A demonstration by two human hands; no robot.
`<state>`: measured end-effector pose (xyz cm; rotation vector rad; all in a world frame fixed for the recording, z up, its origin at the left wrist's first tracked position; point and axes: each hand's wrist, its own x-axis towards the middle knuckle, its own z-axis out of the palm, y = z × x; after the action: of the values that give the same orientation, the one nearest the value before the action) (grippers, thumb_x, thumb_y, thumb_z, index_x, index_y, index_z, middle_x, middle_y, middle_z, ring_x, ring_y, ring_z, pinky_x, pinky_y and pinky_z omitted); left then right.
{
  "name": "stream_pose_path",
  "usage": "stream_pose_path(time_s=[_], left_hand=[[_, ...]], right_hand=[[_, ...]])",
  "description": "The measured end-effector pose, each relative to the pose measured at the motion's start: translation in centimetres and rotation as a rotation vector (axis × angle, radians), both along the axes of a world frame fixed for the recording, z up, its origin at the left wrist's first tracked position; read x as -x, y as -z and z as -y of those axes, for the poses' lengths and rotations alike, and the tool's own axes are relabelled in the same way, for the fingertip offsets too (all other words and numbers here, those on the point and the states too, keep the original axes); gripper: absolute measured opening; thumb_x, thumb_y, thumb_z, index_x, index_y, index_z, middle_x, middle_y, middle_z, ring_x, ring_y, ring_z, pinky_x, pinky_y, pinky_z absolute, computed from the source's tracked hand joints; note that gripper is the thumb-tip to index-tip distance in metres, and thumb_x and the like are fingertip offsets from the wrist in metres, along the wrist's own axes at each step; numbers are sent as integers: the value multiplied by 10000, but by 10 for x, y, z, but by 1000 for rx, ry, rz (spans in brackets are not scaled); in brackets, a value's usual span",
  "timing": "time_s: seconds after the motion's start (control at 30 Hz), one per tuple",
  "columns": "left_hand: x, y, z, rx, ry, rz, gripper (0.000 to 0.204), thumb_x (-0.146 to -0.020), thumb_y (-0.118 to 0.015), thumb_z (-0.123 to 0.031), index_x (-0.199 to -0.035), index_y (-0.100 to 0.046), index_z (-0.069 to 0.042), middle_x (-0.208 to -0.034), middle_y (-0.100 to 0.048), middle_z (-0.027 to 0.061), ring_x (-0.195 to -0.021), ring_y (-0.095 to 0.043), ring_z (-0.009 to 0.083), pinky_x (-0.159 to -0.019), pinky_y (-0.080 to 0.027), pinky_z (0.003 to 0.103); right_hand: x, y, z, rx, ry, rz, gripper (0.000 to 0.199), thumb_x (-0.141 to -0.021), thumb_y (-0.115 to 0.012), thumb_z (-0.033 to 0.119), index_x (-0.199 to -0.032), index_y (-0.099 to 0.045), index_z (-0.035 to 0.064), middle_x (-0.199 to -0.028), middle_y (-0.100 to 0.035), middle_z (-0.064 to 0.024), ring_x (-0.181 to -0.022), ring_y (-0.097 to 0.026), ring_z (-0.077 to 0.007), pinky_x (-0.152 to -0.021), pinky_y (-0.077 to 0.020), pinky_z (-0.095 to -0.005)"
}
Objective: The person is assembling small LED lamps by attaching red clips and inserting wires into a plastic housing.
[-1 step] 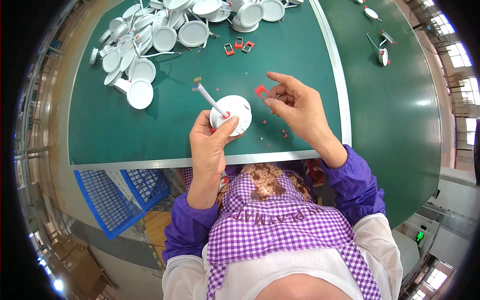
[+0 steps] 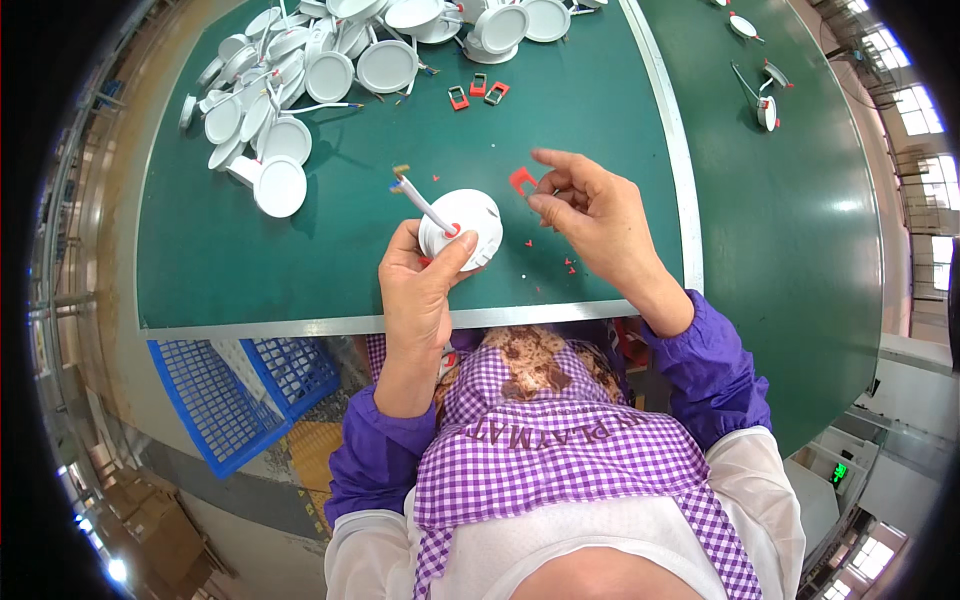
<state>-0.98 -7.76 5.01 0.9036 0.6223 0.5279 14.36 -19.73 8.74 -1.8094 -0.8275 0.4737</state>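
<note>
My left hand (image 2: 425, 290) holds a white round lamp housing (image 2: 470, 222) just above the green table (image 2: 300, 260). My thumb presses on its back. A short white cable (image 2: 418, 198) with bare ends sticks out of the housing toward the upper left. My right hand (image 2: 600, 220) is raised beside the housing and pinches a small red clip (image 2: 522, 180) between thumb and fingertips. Tiny red bits (image 2: 567, 265) lie on the table under that hand.
A heap of several white round housings with cables (image 2: 320, 70) fills the far left of the table; three red clips (image 2: 477, 92) lie near it. A blue mesh crate (image 2: 240, 390) stands below the table's metal front edge. More fixtures (image 2: 765, 105) lie on the right-hand table.
</note>
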Motion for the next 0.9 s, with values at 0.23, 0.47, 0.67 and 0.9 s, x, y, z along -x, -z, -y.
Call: stream_pose_path(time_s=[0.23, 0.47, 0.67, 0.9], left_hand=[[-4, 2, 2, -34, -114, 52, 202, -827, -717, -27, -966, -570, -23, -906, -654, 65, -794, -647, 122, -725, -537, 254], [-5, 0, 6, -229, -157, 15, 209, -836, -718, -36, -985, -575, -3, -915, -645, 53, -819, -619, 94, -737, -518, 236], [-5, -3, 5, -294, -119, -31, 265, -814, -722, -3, -1044, -590, 0, -948, -653, 57, -832, -633, 111, -752, -526, 246], [-3, 4, 2, -327, -49, -59, 279, -786, -740, 25, -1019, -591, -12, -942, -653, 56, -830, -630, 112, -745, -528, 250]], right_hand=[[11, -4, -7, 3, 2, -144, 132, -849, -645, 73, -943, -617, -16, -767, -675, -132, -659, -670, -192, -590, -511, -314], [28, -9, -14, 36, -118, 376, 139, -795, -677, 95, -888, -633, 2, -811, -647, -160, -718, -638, -338, -624, -501, -400], [30, -10, -11, 62, -139, 305, 133, -780, -683, 75, -876, -639, -7, -791, -641, -164, -718, -637, -343, -624, -503, -398], [31, -6, -11, 24, -141, 303, 97, -777, -675, 41, -848, -626, -3, -783, -635, -165, -716, -635, -343, -609, -503, -395]])
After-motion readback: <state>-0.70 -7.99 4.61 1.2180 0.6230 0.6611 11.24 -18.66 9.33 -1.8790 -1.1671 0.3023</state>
